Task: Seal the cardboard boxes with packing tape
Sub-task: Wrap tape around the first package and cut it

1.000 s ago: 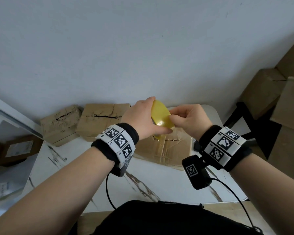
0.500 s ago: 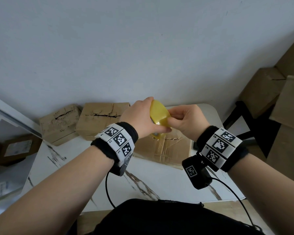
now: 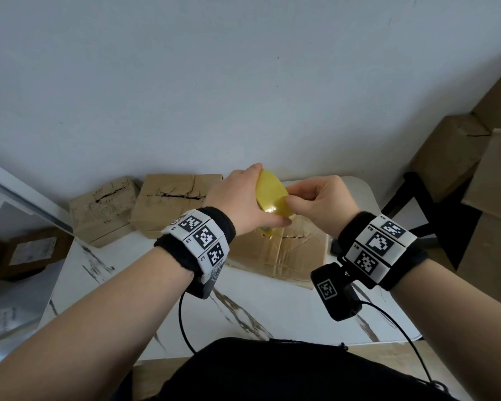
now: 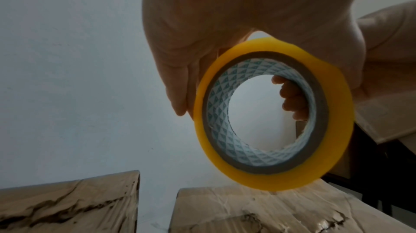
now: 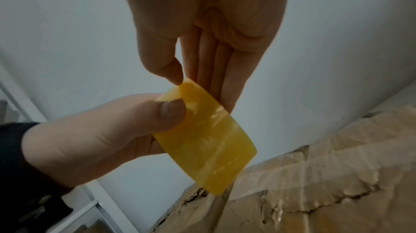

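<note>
My left hand grips a yellow packing tape roll in the air above the table, thumb on its outer face and fingers round the far rim. In the left wrist view the tape roll shows its patterned core under the left hand. My right hand pinches the roll's upper edge. In the right wrist view the right hand has its thumb on the front of the tape roll and its fingers straight behind. A creased cardboard box with a split top seam lies below the hands.
Two more cardboard boxes, one and another, stand at the back of the white marble table against the wall. Stacked boxes and a black frame are on the right. Another box sits low on the left.
Both hands and the roll have stayed almost in place. The right wrist has sunk slightly while its thumb stays at the roll's edge.
</note>
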The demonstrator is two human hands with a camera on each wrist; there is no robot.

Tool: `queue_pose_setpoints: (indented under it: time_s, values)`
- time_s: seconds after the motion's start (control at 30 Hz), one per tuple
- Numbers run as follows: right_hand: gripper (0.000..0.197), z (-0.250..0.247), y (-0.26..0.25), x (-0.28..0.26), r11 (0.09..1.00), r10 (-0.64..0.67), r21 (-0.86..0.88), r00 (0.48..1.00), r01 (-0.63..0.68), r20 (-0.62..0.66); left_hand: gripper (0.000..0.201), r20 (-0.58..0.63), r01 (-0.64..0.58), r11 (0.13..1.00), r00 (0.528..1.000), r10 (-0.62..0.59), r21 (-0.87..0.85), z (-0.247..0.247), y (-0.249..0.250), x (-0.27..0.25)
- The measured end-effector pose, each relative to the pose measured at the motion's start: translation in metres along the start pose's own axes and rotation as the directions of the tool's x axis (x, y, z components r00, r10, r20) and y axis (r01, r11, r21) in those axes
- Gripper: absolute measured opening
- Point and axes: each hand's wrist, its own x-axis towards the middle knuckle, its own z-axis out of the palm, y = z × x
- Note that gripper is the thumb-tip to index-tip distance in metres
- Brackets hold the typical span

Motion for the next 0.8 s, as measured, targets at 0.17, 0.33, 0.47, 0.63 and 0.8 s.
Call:
queue_pose_setpoints:
  time_s: [0.17,0.33,0.47,0.63,0.8]
  values:
    - [0.012,-0.0002,0.001,0.0037,0.999,0.004,0.044,1.0,-0.003,-0.021,0.117,-0.003,0.002,1.0,1.0,-0.002,-0.006,-0.0021,0.0002,0.0003]
    - [0.008,0.0015,-0.0006,0.005,0.999,0.025,0.049,0.999,-0.023,-0.036,0.117,-0.008,-0.008,0.999,1.0,0.008,0.032,-0.0019,0.0011,0.0011]
    - [0.01,0.0041,0.0005,0.0058,0.999,0.004,-0.04,0.999,-0.006,-0.042,0.119,-0.01,-0.007,0.999,1.0,0.007,0.035,0.0002,0.0001,0.0018]
    - [0.013,0.0036,0.0049,0.0074,0.991,-0.035,-0.129,0.997,0.025,-0.072,0.12,0.002,-0.017,0.998,1.0,0.017,0.055,0.002,-0.0011,0.0025]
    - [0.013,0.0033,0.004,0.0077,0.999,0.02,-0.025,1.0,-0.021,-0.021,0.122,0.001,-0.03,0.993,1.0,0.03,0.112,0.0018,-0.0024,0.0048]
